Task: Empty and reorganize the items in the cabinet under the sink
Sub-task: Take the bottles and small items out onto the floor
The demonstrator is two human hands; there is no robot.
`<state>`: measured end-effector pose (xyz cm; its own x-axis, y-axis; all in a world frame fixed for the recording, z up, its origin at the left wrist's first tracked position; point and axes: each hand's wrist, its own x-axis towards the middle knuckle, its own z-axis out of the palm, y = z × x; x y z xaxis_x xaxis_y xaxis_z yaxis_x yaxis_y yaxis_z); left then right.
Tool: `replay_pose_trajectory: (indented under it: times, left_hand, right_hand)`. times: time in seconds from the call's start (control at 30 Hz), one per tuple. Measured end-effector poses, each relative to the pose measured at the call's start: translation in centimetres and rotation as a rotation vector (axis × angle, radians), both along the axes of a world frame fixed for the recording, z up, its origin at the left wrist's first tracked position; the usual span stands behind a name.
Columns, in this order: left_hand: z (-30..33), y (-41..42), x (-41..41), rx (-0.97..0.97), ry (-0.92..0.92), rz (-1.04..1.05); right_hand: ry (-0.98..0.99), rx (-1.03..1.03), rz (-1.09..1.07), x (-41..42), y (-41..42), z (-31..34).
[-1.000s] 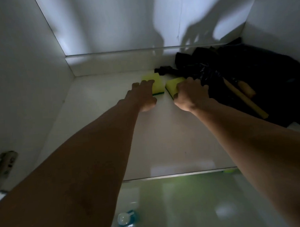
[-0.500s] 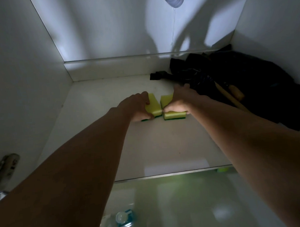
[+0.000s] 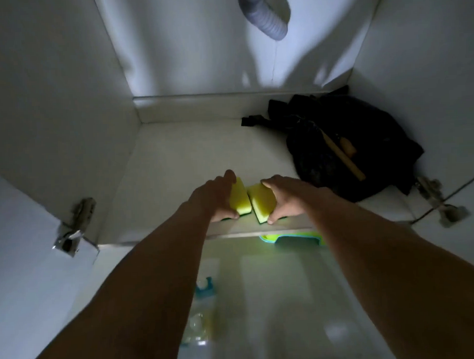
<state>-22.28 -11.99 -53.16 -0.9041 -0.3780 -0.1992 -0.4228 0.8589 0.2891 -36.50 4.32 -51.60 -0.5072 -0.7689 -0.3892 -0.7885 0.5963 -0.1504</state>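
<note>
Your left hand (image 3: 213, 200) is clamped on one yellow sponge (image 3: 239, 196) and your right hand (image 3: 281, 198) on the other sponge (image 3: 262, 205), both at the front edge of the cabinet floor (image 3: 192, 154), probably so they lift out together.

I am looking into a white cabinet (image 3: 66, 104) with plain side walls at nine and three o'clock and a pale back wall (image 3: 199, 46) at twelve. The light is dim and bluish, brightest on the back wall, where broad shadows fall. A ribbed grey drain hose (image 3: 265, 20) hangs down at twelve. The cabinet floor (image 3: 192, 151) is white, with a low ledge along the back. Metal hinges (image 3: 73, 225) sit at nine and three o'clock. At six, a glossy pale floor (image 3: 275, 312) reflects soft light.
</note>
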Motion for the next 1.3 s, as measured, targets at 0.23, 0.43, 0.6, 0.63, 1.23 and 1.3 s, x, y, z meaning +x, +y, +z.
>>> replay_pose_trajectory:
  times: [0.23,0.43,0.6,0.63,1.23,1.3]
  left_hand:
    - [1.1,7.9,13.9,-0.169,-0.039,-0.028]
    - [-2.4,13.8,24.1,-0.118,-0.117,0.018]
    - [-6.7,16.2,29.6,-0.114,-0.19,0.059]
    - [-7.5,16.5,30.2,-0.105,-0.203,0.074]
    - [-19.4,12.4,34.6,-0.116,-0.315,0.137]
    - [-19.2,12.3,34.8,-0.149,-0.297,0.159]
  right_hand:
    - [-0.047,-0.219,-0.149,13.7,7.9,-1.2]
    - [-0.148,-0.19,-0.195,23.3,12.0,-4.5]
    - [-0.184,-0.104,-0.149,28.0,13.3,-8.2]
    - [-0.196,-0.087,-0.149,28.5,13.3,-8.8]
    - [-0.3,-0.089,-0.013,32.9,7.8,-21.5]
    - [-0.298,-0.108,-0.028,33.2,7.3,-21.6]
